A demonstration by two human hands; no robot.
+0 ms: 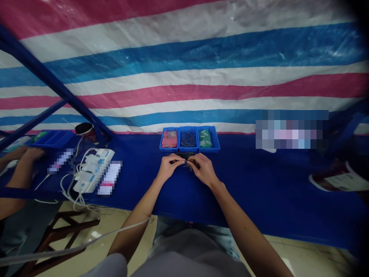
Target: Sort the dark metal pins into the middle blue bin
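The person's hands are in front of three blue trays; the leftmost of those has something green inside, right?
Not quite: the head view shows something green in the rightmost tray, not the leftmost tray. The left hand and right hand are indeed in front.

Whatever sits between the fingers [176, 157] of the two hands is too small to tell, and those hands hide part of the dark pile [188, 154]. Blocky blurring masks the items by the power strip [101, 157] and a patch at right. The left edge cuts off a co-worker [20, 173]; the red tub's [325, 181] label is unreadable.
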